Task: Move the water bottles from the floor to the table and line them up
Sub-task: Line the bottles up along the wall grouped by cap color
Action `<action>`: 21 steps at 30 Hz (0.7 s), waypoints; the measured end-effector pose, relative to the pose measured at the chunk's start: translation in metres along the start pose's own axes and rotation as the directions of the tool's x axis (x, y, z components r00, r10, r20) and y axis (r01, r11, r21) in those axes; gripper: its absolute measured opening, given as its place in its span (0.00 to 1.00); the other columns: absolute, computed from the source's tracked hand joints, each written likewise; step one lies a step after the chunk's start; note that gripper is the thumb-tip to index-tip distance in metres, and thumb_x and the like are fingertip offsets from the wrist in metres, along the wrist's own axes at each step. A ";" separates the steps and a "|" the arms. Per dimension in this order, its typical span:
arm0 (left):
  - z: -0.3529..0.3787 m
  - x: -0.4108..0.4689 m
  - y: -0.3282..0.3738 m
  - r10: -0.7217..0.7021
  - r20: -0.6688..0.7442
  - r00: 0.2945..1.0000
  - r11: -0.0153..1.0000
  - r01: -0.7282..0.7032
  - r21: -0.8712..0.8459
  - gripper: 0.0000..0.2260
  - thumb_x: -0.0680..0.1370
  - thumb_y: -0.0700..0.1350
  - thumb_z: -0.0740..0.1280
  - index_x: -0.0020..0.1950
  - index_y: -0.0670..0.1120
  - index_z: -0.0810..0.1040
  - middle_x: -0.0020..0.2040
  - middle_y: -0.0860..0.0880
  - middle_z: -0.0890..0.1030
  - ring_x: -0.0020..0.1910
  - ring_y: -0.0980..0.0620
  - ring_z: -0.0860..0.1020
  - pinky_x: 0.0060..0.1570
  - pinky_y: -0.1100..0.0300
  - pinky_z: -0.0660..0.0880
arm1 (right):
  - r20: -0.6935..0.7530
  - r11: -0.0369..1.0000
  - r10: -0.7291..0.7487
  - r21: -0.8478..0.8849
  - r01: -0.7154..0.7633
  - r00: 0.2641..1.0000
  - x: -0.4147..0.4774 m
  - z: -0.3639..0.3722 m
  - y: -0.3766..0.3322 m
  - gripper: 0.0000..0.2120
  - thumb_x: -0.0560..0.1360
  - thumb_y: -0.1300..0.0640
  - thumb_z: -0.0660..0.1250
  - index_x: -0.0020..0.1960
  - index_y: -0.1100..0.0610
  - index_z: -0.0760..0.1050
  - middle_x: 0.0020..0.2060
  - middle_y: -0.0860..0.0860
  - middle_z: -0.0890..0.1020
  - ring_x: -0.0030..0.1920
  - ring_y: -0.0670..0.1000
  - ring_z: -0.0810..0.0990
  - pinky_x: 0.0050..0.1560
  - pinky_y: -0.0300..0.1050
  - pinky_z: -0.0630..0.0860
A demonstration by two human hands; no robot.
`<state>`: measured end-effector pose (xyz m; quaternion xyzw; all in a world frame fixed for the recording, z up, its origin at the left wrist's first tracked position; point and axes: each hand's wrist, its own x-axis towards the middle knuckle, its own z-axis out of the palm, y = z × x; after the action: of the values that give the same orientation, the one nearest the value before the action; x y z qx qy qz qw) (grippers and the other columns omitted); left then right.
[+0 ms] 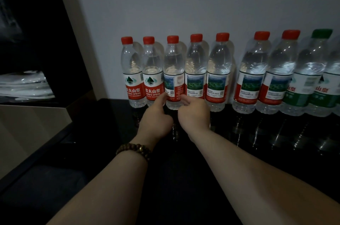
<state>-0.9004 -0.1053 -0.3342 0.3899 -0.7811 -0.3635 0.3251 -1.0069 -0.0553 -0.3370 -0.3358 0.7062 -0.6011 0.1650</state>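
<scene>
Several clear water bottles stand upright in a row on a glossy black table (230,151) against the grey wall. Most have red caps and red labels; a green-capped bottle (311,70) stands at the right end. My left hand (156,119) and my right hand (195,114) reach in side by side to the third bottle from the left (173,72). Their fingers touch its lower label from either side, the left fingertips also against the second bottle (152,72). A beaded bracelet (134,150) circles my left wrist.
A gap separates the fifth bottle (219,72) from the sixth bottle (251,72). A dark cabinet opening (33,49) with pale folded items is at left, beside a beige panel. The table's left edge runs diagonally at lower left.
</scene>
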 end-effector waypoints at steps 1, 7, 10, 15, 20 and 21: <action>0.000 0.000 0.000 0.001 -0.025 1.000 1.000 -0.001 -0.023 0.39 0.71 0.31 0.65 0.79 0.55 0.64 0.74 0.52 0.73 0.66 0.59 0.69 0.61 0.59 0.69 | -0.007 1.000 -0.006 -0.003 0.006 1.000 0.000 0.000 0.000 0.29 0.69 0.64 0.63 0.70 0.53 0.78 0.64 0.50 0.83 0.66 0.52 0.80 0.65 0.46 0.75; 0.001 0.003 -0.001 -0.031 0.045 0.999 0.999 0.031 -0.007 0.41 0.72 0.33 0.66 0.81 0.58 0.59 0.77 0.50 0.69 0.72 0.49 0.70 0.65 0.54 0.71 | 0.027 1.000 0.002 -0.005 -0.002 1.000 0.002 0.001 0.001 0.29 0.70 0.64 0.61 0.70 0.52 0.78 0.66 0.49 0.82 0.67 0.50 0.79 0.68 0.48 0.74; 0.001 0.002 0.000 -0.032 -0.002 0.999 0.997 0.031 -0.073 0.40 0.72 0.31 0.67 0.80 0.56 0.61 0.77 0.52 0.70 0.73 0.50 0.70 0.69 0.52 0.71 | 0.010 1.000 0.015 0.001 -0.015 1.000 0.004 0.000 0.003 0.27 0.70 0.66 0.62 0.67 0.53 0.80 0.62 0.49 0.84 0.64 0.47 0.81 0.62 0.40 0.74; 0.000 0.002 -0.001 -0.011 -0.041 0.999 0.992 0.006 -0.127 0.38 0.71 0.28 0.66 0.78 0.54 0.67 0.75 0.51 0.72 0.70 0.55 0.71 0.62 0.61 0.73 | -0.030 1.000 0.004 -0.003 -0.004 1.000 0.007 0.001 0.003 0.27 0.71 0.65 0.63 0.70 0.53 0.78 0.65 0.50 0.82 0.66 0.51 0.79 0.66 0.45 0.75; 0.000 0.003 0.000 -0.030 0.053 0.998 0.996 0.034 -0.082 0.42 0.72 0.30 0.66 0.81 0.58 0.59 0.78 0.52 0.68 0.74 0.50 0.68 0.71 0.47 0.71 | -0.018 1.000 0.001 -0.014 -0.001 1.000 0.008 0.002 0.005 0.27 0.71 0.66 0.62 0.69 0.53 0.79 0.65 0.50 0.82 0.66 0.50 0.79 0.64 0.42 0.74; 0.000 0.003 0.000 -0.023 0.048 0.999 0.995 0.028 -0.096 0.42 0.72 0.30 0.66 0.81 0.57 0.59 0.78 0.52 0.68 0.75 0.50 0.68 0.71 0.48 0.70 | -0.027 1.000 0.002 -0.008 -0.002 1.000 0.009 0.001 0.005 0.27 0.72 0.66 0.63 0.69 0.53 0.79 0.65 0.50 0.82 0.66 0.50 0.80 0.63 0.42 0.74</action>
<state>-0.9019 -0.1072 -0.3334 0.3750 -0.7651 -0.4140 0.3204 -1.0136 -0.0617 -0.3405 -0.3277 0.7112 -0.6025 0.1546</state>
